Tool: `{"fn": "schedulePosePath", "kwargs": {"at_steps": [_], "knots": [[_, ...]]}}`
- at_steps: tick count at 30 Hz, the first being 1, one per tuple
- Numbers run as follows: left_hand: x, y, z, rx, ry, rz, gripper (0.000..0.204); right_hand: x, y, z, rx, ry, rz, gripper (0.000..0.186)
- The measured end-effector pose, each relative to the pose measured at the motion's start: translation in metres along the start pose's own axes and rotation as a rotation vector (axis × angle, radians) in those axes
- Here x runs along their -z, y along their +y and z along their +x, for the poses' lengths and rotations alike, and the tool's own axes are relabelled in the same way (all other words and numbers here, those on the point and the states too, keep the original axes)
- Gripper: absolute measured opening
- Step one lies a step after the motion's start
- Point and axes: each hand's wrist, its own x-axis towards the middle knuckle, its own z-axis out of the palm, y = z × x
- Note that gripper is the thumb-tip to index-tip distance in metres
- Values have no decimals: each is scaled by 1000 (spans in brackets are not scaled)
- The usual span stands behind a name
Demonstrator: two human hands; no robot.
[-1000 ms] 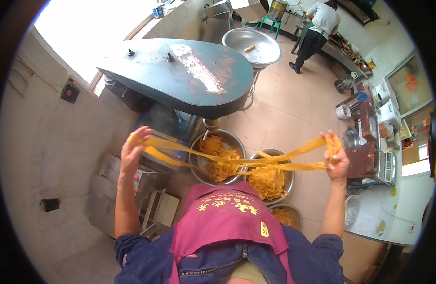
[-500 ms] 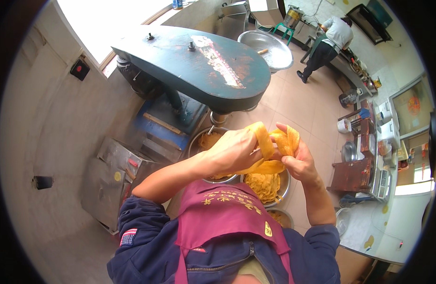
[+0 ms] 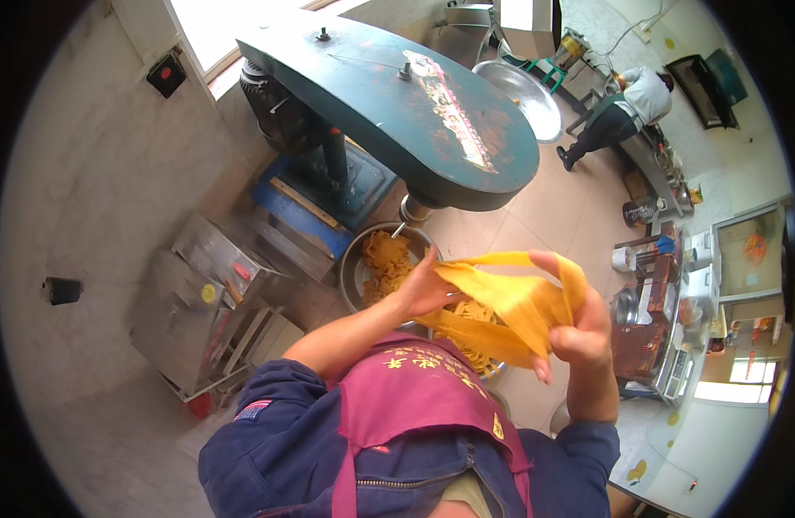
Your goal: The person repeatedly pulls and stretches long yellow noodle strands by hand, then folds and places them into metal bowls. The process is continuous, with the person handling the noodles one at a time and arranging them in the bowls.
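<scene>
Between my hands a wide, soft yellow strip (image 3: 510,298), its exact kind unclear, is spread out and folded into a loop. My left hand (image 3: 425,287) pinches one end. At the other side my right hand (image 3: 585,335) grips it, the thumb pressed on it and the band passing over the fingers. Below the strip, a metal bowl (image 3: 492,373) holds a heap of similar yellow strips (image 3: 471,350), partly covered by what I hold. Beside my left wrist, a second metal bowl (image 3: 349,268) contains more crumpled yellow strips (image 3: 387,252).
A large green machine (image 3: 397,104) stands ahead, its shaft above the left bowl. A metal cabinet (image 3: 177,311) is at left. Farther off are a big metal pan (image 3: 540,108) and a person (image 3: 626,112) bent over a counter. Shelves (image 3: 639,350) line the right.
My hands have moved apart, the right one to the right and down. The bunched yellow strip is now spread wide between them. The view has shifted, showing more of the left bowl.
</scene>
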Motion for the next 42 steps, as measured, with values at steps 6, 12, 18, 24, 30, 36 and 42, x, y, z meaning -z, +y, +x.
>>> {"fn": "schedulePosePath", "kwargs": {"at_steps": [6, 12, 18, 24, 30, 36, 42], "knots": [[103, -5, 16, -377, 475, -241, 41, -40, -26, -17, 317, 268, -209, 32], [42, 33, 15, -443, 347, -355, 33, 4, -45, -5, 542, 37, -248, 5], [-13, 80, -36, -568, 429, -201, 27, 44, -51, 10, 609, 143, -684, 10], [-90, 89, -91, -510, 231, 3, 22, 36, -43, 47, 591, 18, -906, 44], [-167, 80, -94, -496, 220, 570, 39, 69, 38, 83, 322, -202, -959, 52], [-174, 66, -88, -408, 106, 1000, 32, 105, 156, 89, -59, 4, -1339, 52], [-162, 43, -66, -276, 22, 1002, 49, 71, 147, 62, 226, 59, -811, 56]]}}
